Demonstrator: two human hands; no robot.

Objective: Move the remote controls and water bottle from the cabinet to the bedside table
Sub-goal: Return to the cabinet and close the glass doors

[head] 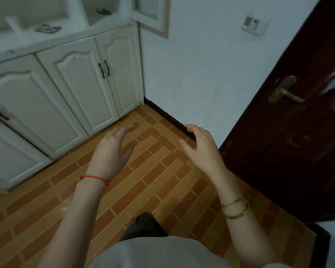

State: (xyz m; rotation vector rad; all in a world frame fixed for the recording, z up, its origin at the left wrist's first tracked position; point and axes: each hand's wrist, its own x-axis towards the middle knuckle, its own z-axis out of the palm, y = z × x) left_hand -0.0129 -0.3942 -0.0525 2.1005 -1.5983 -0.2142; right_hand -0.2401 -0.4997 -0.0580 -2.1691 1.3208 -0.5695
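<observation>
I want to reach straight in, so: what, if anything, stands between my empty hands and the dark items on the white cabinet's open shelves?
Nothing visible. The left hand and right hand hang open over the brick-patterned tile floor, well short of the white cabinet. The dark items lie on open shelves, unblocked; blur hides what they are.

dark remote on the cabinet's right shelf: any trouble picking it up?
The remote looks slim and lies flat, so probably light, rigid, unlikely to roll. Its low profile may need a fingertip pinch. Blurred, so surface grip is unclear.
</observation>
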